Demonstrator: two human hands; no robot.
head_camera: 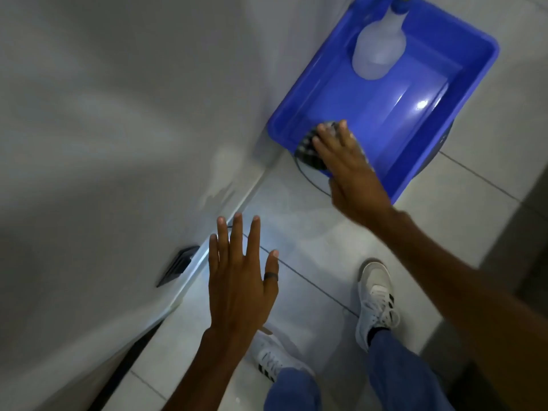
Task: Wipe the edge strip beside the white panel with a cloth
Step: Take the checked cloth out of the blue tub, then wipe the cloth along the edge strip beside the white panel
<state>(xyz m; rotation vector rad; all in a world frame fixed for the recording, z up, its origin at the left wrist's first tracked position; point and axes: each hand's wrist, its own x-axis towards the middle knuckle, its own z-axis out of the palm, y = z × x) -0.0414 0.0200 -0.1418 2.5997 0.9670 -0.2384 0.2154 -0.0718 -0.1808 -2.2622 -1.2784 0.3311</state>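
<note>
The white panel [118, 120] fills the left side, and a pale edge strip [207, 247] runs along its foot where it meets the tiled floor. A dark-and-white checked cloth [311, 149] lies over the near rim of a blue tub [480, 84]. My right hand [347, 161] lies on the cloth with fingers curled over it. My left hand [237, 274] hovers flat with fingers spread, just right of the strip, holding nothing. A dark ring sits on one of its fingers.
A translucent spray bottle [379, 46] lies inside the tub. A thin black cable [308, 179] curves on the floor by the tub. A dark vent [178, 265] is set low in the panel. My two white shoes [376, 301] stand on the pale tiles.
</note>
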